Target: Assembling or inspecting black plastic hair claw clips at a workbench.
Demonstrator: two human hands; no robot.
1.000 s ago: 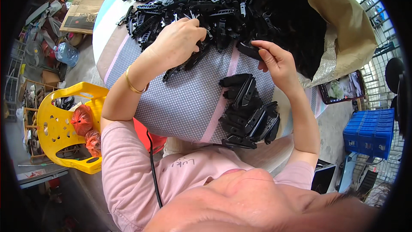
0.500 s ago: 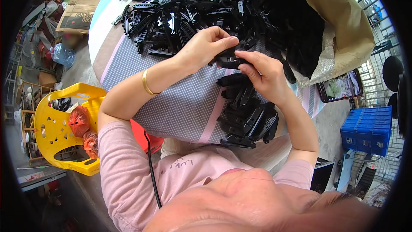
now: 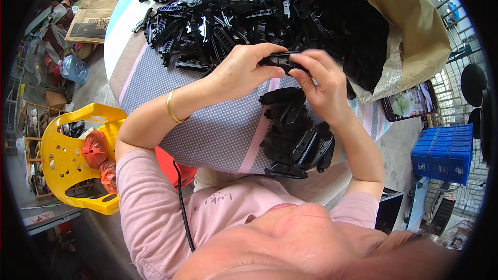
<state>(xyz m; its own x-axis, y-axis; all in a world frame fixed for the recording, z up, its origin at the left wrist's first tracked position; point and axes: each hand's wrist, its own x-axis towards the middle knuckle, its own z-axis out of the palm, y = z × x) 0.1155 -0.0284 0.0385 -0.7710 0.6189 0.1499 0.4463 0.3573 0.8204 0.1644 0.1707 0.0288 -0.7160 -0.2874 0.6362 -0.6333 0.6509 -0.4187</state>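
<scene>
Both hands meet over the table, pinching one black plastic clip (image 3: 281, 61) between them. The left hand (image 3: 239, 71) closes its fingers and thumb on the clip's left end, and the right hand (image 3: 320, 84) grips its right end with curled fingers. A gold bangle (image 3: 173, 108) circles the left wrist. Just below the hands, a small stack of black clips (image 3: 296, 136) lies on the dotted grey tablecloth (image 3: 207, 129). Beyond the hands, a large loose heap of black clips (image 3: 228, 10) spreads across the table, spilling from a brown sack (image 3: 415, 26) to the right. Farther right of the right hand lies a phone (image 3: 410, 101); well left of the left arm stands a yellow plastic chair (image 3: 62, 155).
</scene>
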